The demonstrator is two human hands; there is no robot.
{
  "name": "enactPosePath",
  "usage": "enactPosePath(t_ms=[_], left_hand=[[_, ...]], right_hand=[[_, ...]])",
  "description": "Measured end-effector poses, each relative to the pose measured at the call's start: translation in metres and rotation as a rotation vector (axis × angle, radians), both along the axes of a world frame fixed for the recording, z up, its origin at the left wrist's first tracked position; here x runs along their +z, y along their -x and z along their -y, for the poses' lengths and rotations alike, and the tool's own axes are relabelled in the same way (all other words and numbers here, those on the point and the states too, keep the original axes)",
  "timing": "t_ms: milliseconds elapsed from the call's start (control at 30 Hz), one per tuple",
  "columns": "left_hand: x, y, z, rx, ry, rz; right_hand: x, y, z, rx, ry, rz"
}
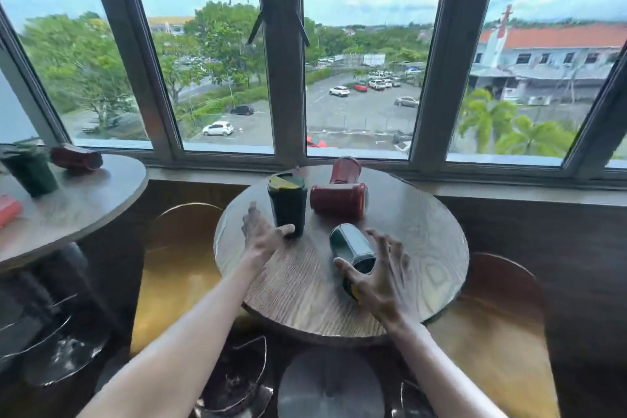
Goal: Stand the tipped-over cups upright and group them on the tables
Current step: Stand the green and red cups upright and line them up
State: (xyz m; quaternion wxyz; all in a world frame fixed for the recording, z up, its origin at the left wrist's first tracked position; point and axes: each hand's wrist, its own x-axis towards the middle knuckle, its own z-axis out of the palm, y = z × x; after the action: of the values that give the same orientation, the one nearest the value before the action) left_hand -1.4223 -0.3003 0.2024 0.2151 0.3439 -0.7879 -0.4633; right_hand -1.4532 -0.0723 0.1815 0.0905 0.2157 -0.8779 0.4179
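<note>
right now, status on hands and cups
Left hand open beside upright green cup. Right hand open around tipped green cup. Two red cups tipped behind.

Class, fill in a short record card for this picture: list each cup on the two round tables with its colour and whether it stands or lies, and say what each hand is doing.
near table: round, wood grain
green cup: upright, lid on
green cup on its side: lying
red cup: lying
far red cup: appears tipped toward the window
left table: round
dark green cup: upright
red cup by the window: lying
left hand: open, thumb at the upright green cup's base
right hand: open, fingers spread around the lying green cup
</note>
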Motion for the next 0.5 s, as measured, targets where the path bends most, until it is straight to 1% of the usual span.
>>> enactPosePath(t_ms=[67, 133, 233, 300, 400, 500], left_hand=[[-0.003, 0.013, 0.013, -0.054, -0.062, -0.035], [-0.007, 0.022, 0.021, -0.104, -0.096, -0.06], [-0.016, 0.03, 0.026, -0.182, -0.139, -0.101], [-0.021, 0.034, 0.029, -0.211, -0.163, -0.113], [-0.023, 0.037, 0.031, -0.189, -0.133, -0.085], [-0.026, 0.038, 0.036, -0.172, -0.074, -0.069]], right_hand=[[-0.013, -0.005, 0.005, -0.019, 0.089, 0.019], [-0.023, -0.011, 0.007, -0.021, 0.121, 0.056], [-0.034, -0.019, 0.008, 0.002, 0.128, 0.082], [-0.038, -0.019, 0.008, 0.003, 0.097, 0.077], [-0.04, -0.017, 0.006, 0.011, 0.07, 0.055], [-0.035, -0.013, 0.008, 0.004, 0.095, 0.043]])
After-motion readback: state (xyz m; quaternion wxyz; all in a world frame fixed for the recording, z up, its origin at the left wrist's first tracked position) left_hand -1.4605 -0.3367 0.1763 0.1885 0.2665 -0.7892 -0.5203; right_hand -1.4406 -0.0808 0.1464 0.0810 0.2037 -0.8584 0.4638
